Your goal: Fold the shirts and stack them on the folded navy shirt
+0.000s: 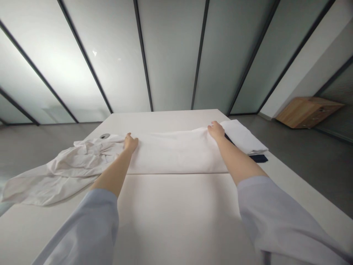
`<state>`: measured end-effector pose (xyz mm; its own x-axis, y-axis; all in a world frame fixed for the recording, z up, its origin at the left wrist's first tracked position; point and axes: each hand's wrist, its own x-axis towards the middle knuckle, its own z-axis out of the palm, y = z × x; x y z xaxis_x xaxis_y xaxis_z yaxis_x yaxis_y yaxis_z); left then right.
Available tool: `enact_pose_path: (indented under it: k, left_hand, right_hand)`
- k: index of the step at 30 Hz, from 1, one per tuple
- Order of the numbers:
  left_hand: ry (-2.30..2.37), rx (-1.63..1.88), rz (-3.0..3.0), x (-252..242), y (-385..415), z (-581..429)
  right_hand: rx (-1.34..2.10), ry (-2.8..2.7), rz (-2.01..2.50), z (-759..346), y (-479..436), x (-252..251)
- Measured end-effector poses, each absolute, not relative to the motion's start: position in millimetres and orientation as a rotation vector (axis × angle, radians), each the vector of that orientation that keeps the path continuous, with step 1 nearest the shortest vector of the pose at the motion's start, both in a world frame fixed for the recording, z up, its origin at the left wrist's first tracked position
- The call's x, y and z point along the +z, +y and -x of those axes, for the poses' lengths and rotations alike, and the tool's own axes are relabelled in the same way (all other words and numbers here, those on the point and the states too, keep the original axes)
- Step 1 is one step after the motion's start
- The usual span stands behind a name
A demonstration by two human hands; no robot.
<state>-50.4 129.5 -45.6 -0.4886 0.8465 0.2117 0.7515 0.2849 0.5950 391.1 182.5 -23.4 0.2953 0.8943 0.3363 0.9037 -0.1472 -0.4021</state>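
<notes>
A white cloth (pixel 176 152) lies folded into a wide, smooth band across the table in front of me. My left hand (pixel 131 142) is closed at its far left corner, thumb toward the middle. At the far right corner, my right hand (pixel 216 130) pinches the cloth's back edge, fingers curled. Both arms reach forward over the band's ends, and the fingertips are partly hidden. Left of my left hand, a crumpled white cloth (pixel 79 158) spreads over the table's left edge. Just beyond my right forearm sits a folded white cloth (pixel 242 136).
The white table (pixel 176 217) extends under everything. A dark folded cloth (pixel 259 158) pokes out beneath the folded white one. A small grey round object (pixel 104 136) lies at the back left. Frosted glass panels (pixel 173 55) stand behind; a wooden cabinet (pixel 298 112) is at right.
</notes>
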Motion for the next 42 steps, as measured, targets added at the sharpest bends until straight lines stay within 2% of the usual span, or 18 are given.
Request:
enact_pose_path:
  k: [3,7,11,15,21,26,30,33,38,42]
  left_hand:
    - [2.412,0.901,-1.824,-43.9,121.5,19.1]
    - [2.195,0.573,-2.246,-45.7,111.8,-33.2]
    - [2.162,0.246,-2.239,-58.4,111.5,-55.7]
    - [2.198,0.091,-2.106,-73.7,116.2,-44.2]
    - [2.194,0.105,-2.134,-76.6,112.3,-35.1]
    - [2.129,0.272,-2.416,-67.1,87.9,-49.4]
    - [1.939,0.156,-2.497,-66.4,59.2,-73.4]
    - [1.964,0.073,-2.396,-71.4,47.1,-91.4]
    - [2.013,0.015,-2.295,-78.4,62.6,-105.2]
    - [1.999,0.051,-2.328,-80.2,79.6,-105.9]
  right_hand:
    - [-0.171,-1.846,1.969,-359.2,164.8,-31.9]
    - [-0.099,-2.217,1.801,-305.6,138.1,-40.1]
    - [0.074,-2.342,1.903,-276.8,124.5,-50.2]
    - [0.264,-2.358,2.054,-289.0,125.8,-65.0]
    - [0.260,-2.392,1.953,-318.0,133.4,-85.9]
    - [0.243,-2.391,1.942,-317.2,135.9,-89.4]
    - [0.227,-2.412,1.902,-319.4,137.9,-89.7]
    - [0.218,-2.427,1.889,-321.0,140.8,-85.4]
    - [0.148,-2.365,1.967,-296.0,136.7,-65.2]
    - [0.131,-2.331,1.842,-255.1,114.4,-62.9]
